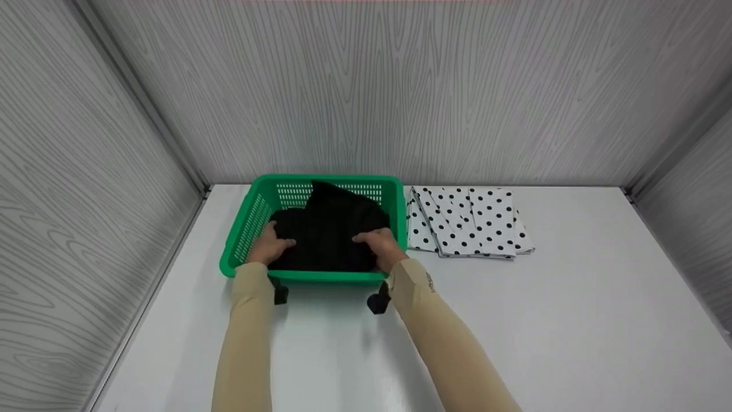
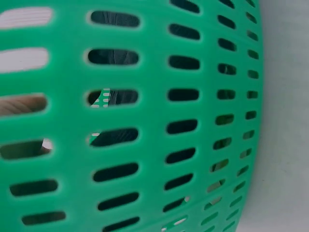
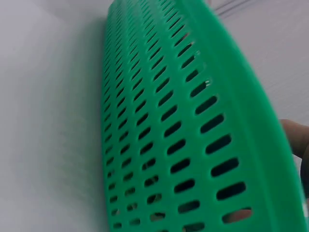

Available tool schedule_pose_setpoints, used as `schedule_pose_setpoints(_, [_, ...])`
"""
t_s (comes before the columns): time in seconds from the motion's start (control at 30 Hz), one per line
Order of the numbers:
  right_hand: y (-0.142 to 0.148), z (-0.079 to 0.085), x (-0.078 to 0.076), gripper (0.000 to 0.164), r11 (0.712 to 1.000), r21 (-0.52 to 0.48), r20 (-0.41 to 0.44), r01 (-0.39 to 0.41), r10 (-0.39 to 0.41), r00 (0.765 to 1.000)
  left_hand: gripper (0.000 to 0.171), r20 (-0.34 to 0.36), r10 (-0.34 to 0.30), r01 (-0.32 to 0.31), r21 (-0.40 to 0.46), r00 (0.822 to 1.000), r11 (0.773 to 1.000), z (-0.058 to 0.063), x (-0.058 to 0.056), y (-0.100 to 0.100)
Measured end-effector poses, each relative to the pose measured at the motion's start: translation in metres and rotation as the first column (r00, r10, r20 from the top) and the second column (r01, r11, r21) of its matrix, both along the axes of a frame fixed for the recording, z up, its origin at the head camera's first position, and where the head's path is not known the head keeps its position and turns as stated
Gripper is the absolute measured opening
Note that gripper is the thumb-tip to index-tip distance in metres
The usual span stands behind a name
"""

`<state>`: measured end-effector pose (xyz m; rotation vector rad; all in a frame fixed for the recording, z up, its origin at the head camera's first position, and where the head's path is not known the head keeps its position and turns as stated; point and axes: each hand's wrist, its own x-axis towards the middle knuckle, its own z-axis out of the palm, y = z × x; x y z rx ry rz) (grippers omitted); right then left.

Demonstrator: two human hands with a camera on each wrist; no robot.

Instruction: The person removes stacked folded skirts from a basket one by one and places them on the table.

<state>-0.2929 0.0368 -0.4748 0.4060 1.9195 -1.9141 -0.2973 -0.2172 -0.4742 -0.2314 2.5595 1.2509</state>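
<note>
A piece of black cloth [image 1: 331,240] lies bunched in a green plastic basket [image 1: 329,277], one corner of it standing up against the far wall. My left hand [image 1: 267,245] reaches over the near rim and grips the cloth's left side, thumb on top. At the right side, my right hand [image 1: 382,243] holds the cloth, its lower fingers hidden by cloth and rim. In the left wrist view the slotted basket wall [image 2: 152,111] covers most of the hand, with dark cloth behind the slots. The right wrist view shows the outer wall [image 3: 193,125] and a bit of the hand [image 3: 295,137].
Folded white cloths with black dots [image 1: 469,223] lie just right of the basket, one over another. All this stands on a white table [image 1: 572,320], with grey wood-grain panels [image 1: 366,86] behind and at both sides.
</note>
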Motion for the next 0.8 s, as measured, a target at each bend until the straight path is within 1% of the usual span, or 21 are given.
schedule_pose_setpoints(0.07, [0.0, 0.0005, -0.0007, 0.048, 0.999, -0.039, 0.035, 0.036, -0.035, 0.999, 0.078, -0.007, 0.004, -0.004, 0.03, 1.0, 1.0, -0.0011, -0.0002, -0.0006])
schedule_pose_setpoints(0.13, [-0.0005, 0.0011, -0.0005, 0.069, 0.998, -0.058, 0.072, 0.039, -0.034, 0.997, 0.08, -0.015, 0.007, -0.006, 0.054, 1.0, 0.999, -0.001, 0.0006, -0.0018])
schedule_pose_setpoints(0.2, [-0.0014, 0.001, 0.0002, 0.084, 0.999, -0.047, 0.101, 0.007, -0.002, 0.995, 0.08, -0.02, 0.012, -0.011, 0.073, 1.0, 0.997, -0.0015, 0.001, -0.0026])
schedule_pose_setpoints(0.27, [-0.0024, 0.0012, 0.0016, 0.09, 0.999, 0.016, 0.1, -0.047, 0.045, 0.994, 0.08, -0.027, 0.01, -0.007, 0.087, 1.0, 0.996, -0.0013, 0.0011, -0.0032])
schedule_pose_setpoints(0.33, [-0.0036, 0.001, 0.003, 0.092, 0.994, 0.068, 0.068, -0.091, 0.086, 0.994, 0.08, -0.037, 0.004, 0.0, 0.096, 0.999, 0.995, -0.0012, 0.0004, -0.0031])
schedule_pose_setpoints(0.4, [-0.0047, 0.0012, 0.004, 0.096, 0.991, 0.084, 0.015, -0.108, 0.108, 0.994, 0.078, -0.042, -0.005, 0.009, 0.092, 0.999, 0.996, -0.0016, -0.0008, -0.0033])
schedule_pose_setpoints(0.5, [-0.0061, -0.0004, 0.0045, 0.103, 0.993, 0.031, -0.045, -0.115, 0.117, 0.992, 0.077, -0.048, -0.034, 0.038, 0.078, 0.998, 0.996, -0.0021, -0.001, -0.0038])
schedule_pose_setpoints(0.6, [-0.0065, -0.0013, 0.0034, 0.108, 0.99, 0.023, -0.095, -0.141, 0.143, 0.985, 0.078, -0.044, -0.066, 0.069, 0.077, 0.997, 0.995, -0.0032, -0.0022, -0.004])
schedule_pose_setpoints(0.67, [-0.0065, -0.002, 0.0026, 0.105, 0.983, 0.045, -0.108, -0.177, 0.181, 0.978, 0.079, -0.035, -0.08, 0.083, 0.086, 0.996, 0.993, -0.0037, -0.0034, -0.0041])
schedule_pose_setpoints(0.73, [-0.0069, -0.0023, 0.0015, 0.098, 0.972, 0.076, -0.106, -0.224, 0.231, 0.967, 0.08, -0.024, -0.101, 0.102, 0.087, 0.995, 0.991, -0.0024, -0.0035, -0.004])
schedule_pose_setpoints(0.8, [-0.0075, -0.0029, 0.0002, 0.091, 0.958, 0.103, -0.091, -0.268, 0.277, 0.957, 0.08, -0.015, -0.126, 0.127, 0.066, 0.992, 0.99, -0.0003, -0.0032, -0.0041])
